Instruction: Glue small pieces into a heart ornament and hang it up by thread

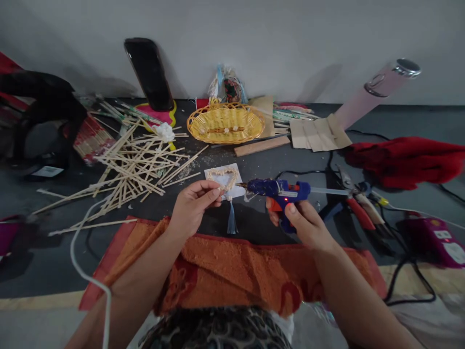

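My left hand [199, 203] pinches the lower left edge of a beige heart-shaped ornament [229, 183]. Behind the heart lies a small white sheet [239, 190], and a blue-grey tassel [231, 220] hangs below it. In my right hand [303, 220] is a blue glue gun [276, 188] with an orange trigger and a lit red light. Its nozzle points left, close to the heart's right side; whether they touch I cannot tell. A clear glue stick [329, 191] sticks out of its back end.
Many thin wooden sticks [127, 169] are heaped on the left. A yellow wicker basket [225, 127] stands behind my hands, with a phone [149, 72] leaning on the wall. Pliers [358, 201], a red cloth [407, 157] and a pink bottle [378, 92] are on the right. An orange towel [232, 266] lies in front.
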Tool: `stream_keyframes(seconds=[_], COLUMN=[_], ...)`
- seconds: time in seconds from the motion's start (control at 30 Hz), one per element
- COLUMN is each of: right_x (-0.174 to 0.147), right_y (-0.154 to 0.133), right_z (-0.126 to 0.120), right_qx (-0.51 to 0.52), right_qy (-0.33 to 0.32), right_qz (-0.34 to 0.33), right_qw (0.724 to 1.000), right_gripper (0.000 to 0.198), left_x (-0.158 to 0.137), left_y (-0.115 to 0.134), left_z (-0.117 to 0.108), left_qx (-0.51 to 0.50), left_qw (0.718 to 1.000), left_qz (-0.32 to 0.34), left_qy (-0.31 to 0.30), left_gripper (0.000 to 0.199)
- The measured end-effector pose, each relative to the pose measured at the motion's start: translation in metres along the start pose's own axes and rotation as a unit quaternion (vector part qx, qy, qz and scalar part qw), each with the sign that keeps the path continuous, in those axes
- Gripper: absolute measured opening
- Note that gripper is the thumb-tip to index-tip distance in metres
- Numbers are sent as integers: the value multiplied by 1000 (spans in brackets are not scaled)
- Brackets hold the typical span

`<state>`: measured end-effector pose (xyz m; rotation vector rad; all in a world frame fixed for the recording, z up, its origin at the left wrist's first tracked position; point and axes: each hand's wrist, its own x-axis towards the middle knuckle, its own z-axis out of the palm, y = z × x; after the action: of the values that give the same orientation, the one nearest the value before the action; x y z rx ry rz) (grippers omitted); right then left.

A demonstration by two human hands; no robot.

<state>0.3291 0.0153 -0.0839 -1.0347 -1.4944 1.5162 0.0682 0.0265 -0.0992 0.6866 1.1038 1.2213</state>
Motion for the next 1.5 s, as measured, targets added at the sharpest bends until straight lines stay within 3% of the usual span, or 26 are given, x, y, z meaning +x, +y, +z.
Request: stream_keyframes(seconds=[0.4, 1.5], right_x=[1, 0], right_y=[8, 17], right_z=[4, 3], right_qx=[-66, -91], right_qy=[-62, -66], right_qz=[-7, 1], right_qw=[996, 994], right_gripper=[31, 31], left_x=[-5, -5], left_y=[-3, -5], left_z=[3, 3], left_qx=[24, 42], left_qw=[999, 997], left_qz=[-34, -51], left_qy=[-23, -29], left_gripper=[22, 24])
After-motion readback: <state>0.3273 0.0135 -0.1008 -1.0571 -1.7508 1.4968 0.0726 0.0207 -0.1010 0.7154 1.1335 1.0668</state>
